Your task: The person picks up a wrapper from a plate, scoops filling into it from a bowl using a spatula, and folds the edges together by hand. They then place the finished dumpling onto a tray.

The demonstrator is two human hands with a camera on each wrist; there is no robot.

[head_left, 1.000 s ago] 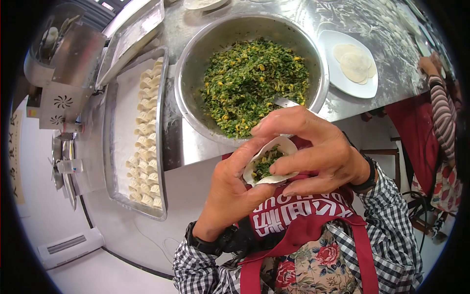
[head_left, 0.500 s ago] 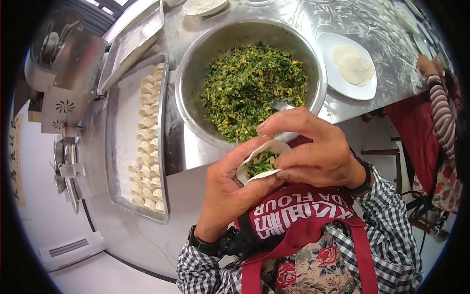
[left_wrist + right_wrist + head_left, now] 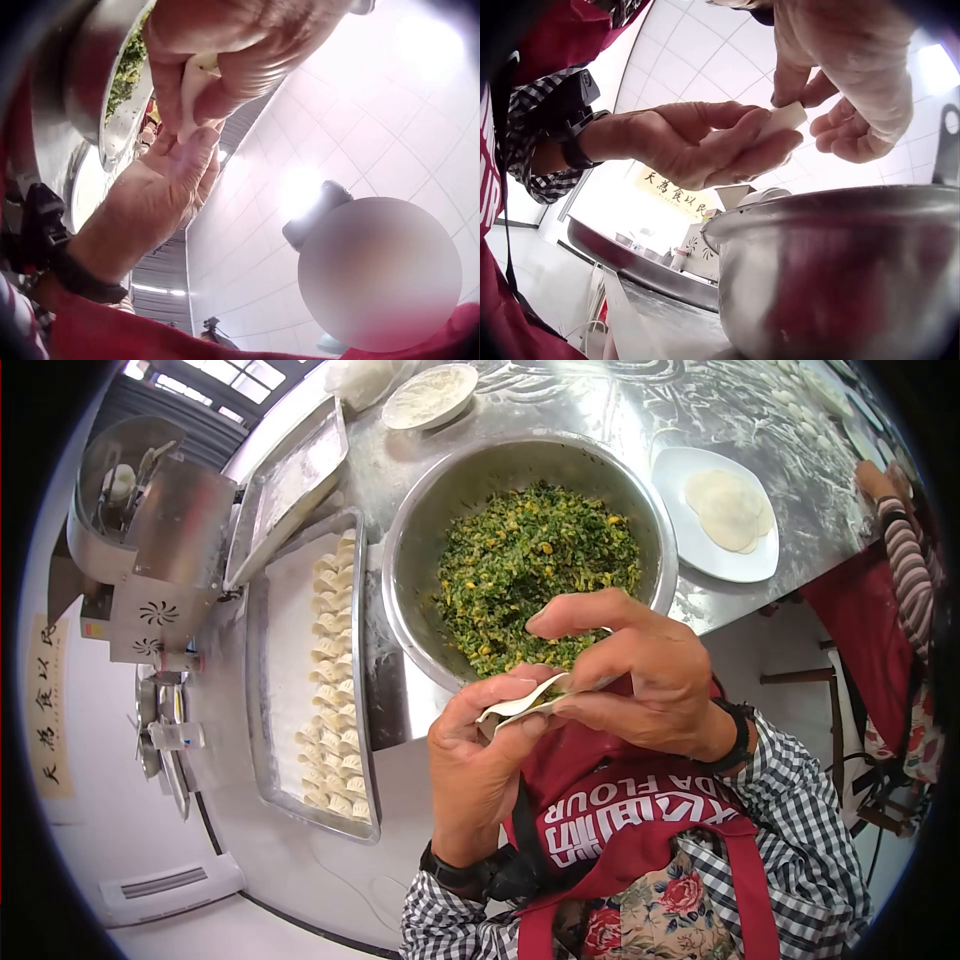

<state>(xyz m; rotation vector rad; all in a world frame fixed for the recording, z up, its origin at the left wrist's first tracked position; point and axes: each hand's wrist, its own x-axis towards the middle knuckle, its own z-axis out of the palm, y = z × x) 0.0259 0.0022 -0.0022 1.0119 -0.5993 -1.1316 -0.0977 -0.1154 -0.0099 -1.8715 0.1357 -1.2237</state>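
Observation:
A dumpling wrapper (image 3: 520, 702) with green filling is folded over between the hands, just in front of the filling bowl. My left hand (image 3: 476, 755) cradles it and pinches its edges between thumb and fingers. At the wrapper's other end, my right hand (image 3: 650, 678) pinches the dough with thumb and index finger. In the right wrist view the pale dough (image 3: 786, 120) sticks out from the left hand's fingers, with the right fingertips on its end. The large steel bowl (image 3: 400, 600) holds chopped green and yellow filling (image 3: 540, 570).
A metal tray (image 3: 262, 710) with rows of pleated dumplings (image 3: 330, 680) stands at left, beside another tray (image 3: 290, 480). A white plate of round wrappers (image 3: 728, 510) lies right of the bowl. Behind is a floury dish (image 3: 430, 398). Another person's arm (image 3: 905, 550) reaches in at right.
The wrapper, earlier an open cup showing its filling, is now folded nearly flat, its edges brought together. The right fingers have moved from the filling to the wrapper's end. The head view has shifted.

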